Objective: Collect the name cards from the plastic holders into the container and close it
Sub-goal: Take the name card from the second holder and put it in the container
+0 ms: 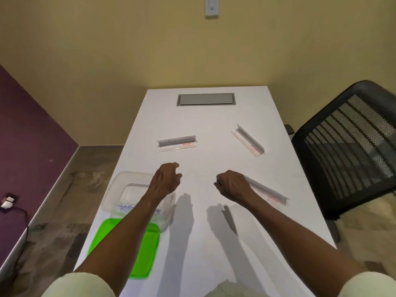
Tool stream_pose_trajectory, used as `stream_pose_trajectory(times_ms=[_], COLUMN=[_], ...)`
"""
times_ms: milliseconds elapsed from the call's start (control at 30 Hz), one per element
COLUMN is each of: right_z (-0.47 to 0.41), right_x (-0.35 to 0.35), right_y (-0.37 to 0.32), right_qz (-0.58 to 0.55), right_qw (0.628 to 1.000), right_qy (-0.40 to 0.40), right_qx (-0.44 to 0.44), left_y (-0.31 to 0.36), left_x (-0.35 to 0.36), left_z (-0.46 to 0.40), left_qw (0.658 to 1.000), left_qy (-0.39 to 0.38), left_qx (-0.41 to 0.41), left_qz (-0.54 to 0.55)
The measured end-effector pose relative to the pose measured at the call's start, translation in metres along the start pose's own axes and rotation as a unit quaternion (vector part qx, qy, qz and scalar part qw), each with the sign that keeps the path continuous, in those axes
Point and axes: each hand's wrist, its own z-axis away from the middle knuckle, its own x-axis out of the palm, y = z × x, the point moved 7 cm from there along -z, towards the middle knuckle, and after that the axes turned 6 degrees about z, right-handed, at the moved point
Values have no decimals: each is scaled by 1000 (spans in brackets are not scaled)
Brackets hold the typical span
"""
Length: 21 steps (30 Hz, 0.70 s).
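Evidently collecting has begun: right grip [230, 185] clenched at the nearest clear plastic holder's [266, 192] end, left grip [168, 179] released; next, pull its card free.

Desk [214, 211]: white. Lid [137, 249]: bright green. Container [128, 189]: clear, blue handwriting. Holders [176, 143]: clear, red labels. Chair [347, 146]: black mesh. Walls: yellow, purple.
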Motion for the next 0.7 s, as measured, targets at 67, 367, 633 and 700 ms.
stream_pose_trajectory(times_ms=[67,367,633,700], right_z=[7,40,59,63], right_x=[3,-2,20,26], right_y=[24,108,186,202], right_qz=[-7,-17,-40,-49], right_qw=[1000,995,977,970], right_qy=[-2,19,-37,-51], right_qx=[25,101,208,232], left_y=[16,80,119,127], left_x=[10,59,108,118], left_z=[-5,-30,-59,-66], left_qw=[1000,999,990,988], left_qy=[-2,-50,-121,-132], left_qx=[14,20,-52,-60], left_qz=[-1,-5,50,48])
